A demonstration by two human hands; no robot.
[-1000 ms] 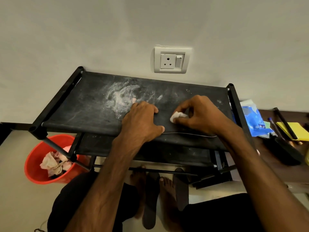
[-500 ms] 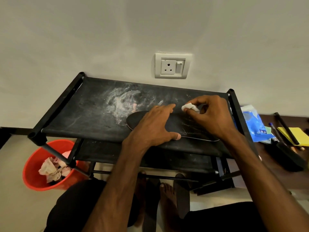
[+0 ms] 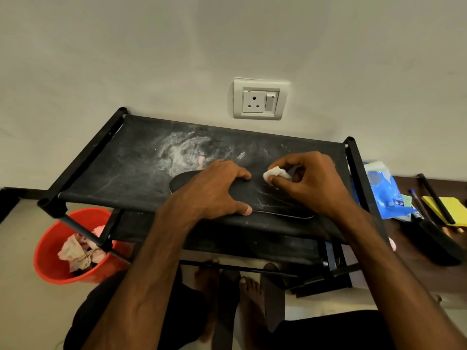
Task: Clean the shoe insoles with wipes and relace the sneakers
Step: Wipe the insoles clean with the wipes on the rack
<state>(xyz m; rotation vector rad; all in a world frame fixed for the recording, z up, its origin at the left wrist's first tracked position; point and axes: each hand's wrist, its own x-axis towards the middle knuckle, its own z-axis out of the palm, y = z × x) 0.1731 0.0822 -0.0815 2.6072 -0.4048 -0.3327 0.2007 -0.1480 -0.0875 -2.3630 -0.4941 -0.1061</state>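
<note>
A black insole (image 3: 267, 198) lies flat on the top shelf of a black fabric rack (image 3: 121, 173). My left hand (image 3: 214, 190) presses down on its left half with spread fingers, hiding much of it. My right hand (image 3: 310, 183) pinches a small crumpled white wipe (image 3: 274, 173) against the insole's far edge. Pale streaks mark the insole between the two hands. No sneakers or laces can be seen.
A red bucket (image 3: 50, 253) with crumpled used wipes stands on the floor at the left. A blue wipes pack (image 3: 384, 190), pens and a yellow pad (image 3: 452, 210) lie to the right. A wall socket (image 3: 260, 99) sits above the rack. Bare feet and dark slippers show below.
My right hand has rubbed the wipe along the insole, out to the right and then a little back toward the middle. My left hand shifted right, uncovering the insole's left tip.
</note>
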